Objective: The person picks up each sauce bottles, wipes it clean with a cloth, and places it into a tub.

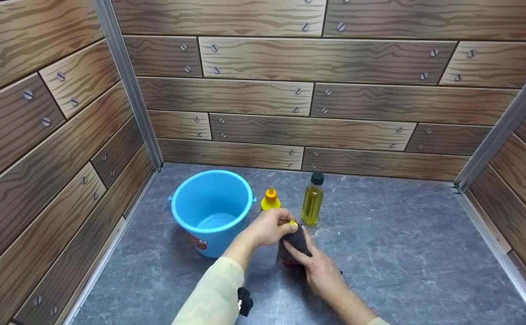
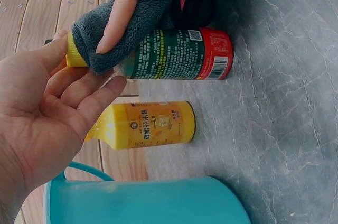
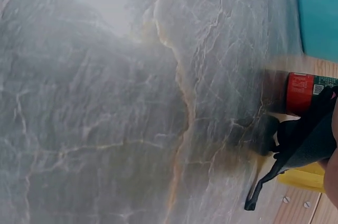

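Note:
A bottle (image 2: pixel 179 55) with a green and red label and a yellow cap (image 1: pixel 293 222) stands on the grey table (image 1: pixel 402 253). My left hand (image 1: pixel 269 228) grips its top, thumb and fingers (image 2: pixel 79 92) around the cap. My right hand (image 1: pixel 319 266) holds a dark grey cloth (image 1: pixel 298 241) wrapped against the bottle's upper side. One of its fingers (image 2: pixel 119 12) lies over the cloth (image 2: pixel 132 28). In the right wrist view the cloth (image 3: pixel 309 142) hangs beside the bottle's red base (image 3: pixel 301 92).
A blue bucket (image 1: pixel 190 234) stands left of the hands. A small yellow bottle (image 1: pixel 270 201) with an orange cap and an oil bottle (image 1: pixel 312 201) with a black cap stand just behind them. Wood-patterned walls enclose the table on three sides.

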`<state>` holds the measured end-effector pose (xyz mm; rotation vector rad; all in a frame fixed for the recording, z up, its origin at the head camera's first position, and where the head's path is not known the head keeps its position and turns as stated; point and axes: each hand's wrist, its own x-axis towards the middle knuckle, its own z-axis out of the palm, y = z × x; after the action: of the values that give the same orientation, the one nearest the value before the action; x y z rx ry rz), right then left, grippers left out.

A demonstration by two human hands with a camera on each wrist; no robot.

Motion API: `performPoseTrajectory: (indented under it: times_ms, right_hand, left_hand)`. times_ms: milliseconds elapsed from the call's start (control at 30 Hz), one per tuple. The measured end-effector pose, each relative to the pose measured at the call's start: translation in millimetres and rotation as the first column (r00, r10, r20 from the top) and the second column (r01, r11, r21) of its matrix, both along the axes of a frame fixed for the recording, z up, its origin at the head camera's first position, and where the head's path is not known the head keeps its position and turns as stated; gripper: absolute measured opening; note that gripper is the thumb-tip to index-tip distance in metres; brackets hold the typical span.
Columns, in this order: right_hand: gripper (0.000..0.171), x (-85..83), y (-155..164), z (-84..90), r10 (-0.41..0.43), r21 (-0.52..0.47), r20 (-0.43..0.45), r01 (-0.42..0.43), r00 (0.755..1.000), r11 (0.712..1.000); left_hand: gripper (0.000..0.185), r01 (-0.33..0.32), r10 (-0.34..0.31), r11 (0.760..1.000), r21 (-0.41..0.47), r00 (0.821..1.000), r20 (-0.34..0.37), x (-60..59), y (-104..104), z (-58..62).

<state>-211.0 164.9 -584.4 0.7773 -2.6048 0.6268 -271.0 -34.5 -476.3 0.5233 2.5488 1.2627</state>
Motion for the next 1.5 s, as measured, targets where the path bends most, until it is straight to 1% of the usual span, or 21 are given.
performPoseTrajectory:
  times_ms: [233,433,533,667,767,1133,1333,1500]
  right_hand:
    - [0.076,0.6,1.5,-4.3,0.021,-0.010,-0.023,-0.021,1.000,1.000]
    - [0.078,1.5,2.9,-6.0,0.018,-0.004,-0.022,-0.018,1.000,1.000]
    - [0.082,1.6,3.3,-8.3,0.015,-0.002,-0.038,-0.015,0.999,1.000]
    - [0.086,1.8,2.4,-12.5,0.009,-0.011,-0.082,-0.009,0.997,1.000]
    - [0.086,2.1,1.6,-14.3,0.005,-0.018,-0.087,-0.007,0.996,1.000]
    - [0.081,3.8,3.9,-17.1,0.026,-0.029,-0.034,-0.027,0.999,0.999]
    - [0.077,4.5,4.3,-17.1,0.024,-0.020,-0.010,-0.024,1.000,1.000]
    - [0.077,5.3,4.7,-17.5,0.008,-0.004,0.008,-0.008,1.000,1.000]
  left_hand:
    - [0.010,-0.002,0.002,1.000,0.004,1.000,0.020,-1.1,-1.1,-0.3]
    - [0.011,-0.003,0.002,1.000,0.014,1.000,0.029,-1.7,-1.6,-1.2]
    - [0.012,0.007,-0.007,1.000,0.016,1.000,0.019,-2.4,-1.7,-1.8]
    - [0.014,0.019,-0.019,1.000,0.020,1.000,0.002,-2.6,-2.4,-2.7]
    - [0.013,0.016,-0.016,1.000,0.021,1.000,0.003,-1.8,-2.9,-2.3]
    - [0.011,0.011,-0.011,1.000,0.022,1.000,0.016,-3.2,-2.4,-2.8]
    - [0.013,0.002,-0.003,1.000,0.024,1.000,0.024,-2.5,-2.1,-2.5]
    - [0.015,-0.003,0.003,1.000,0.010,1.000,0.018,-2.5,-1.5,-2.6]
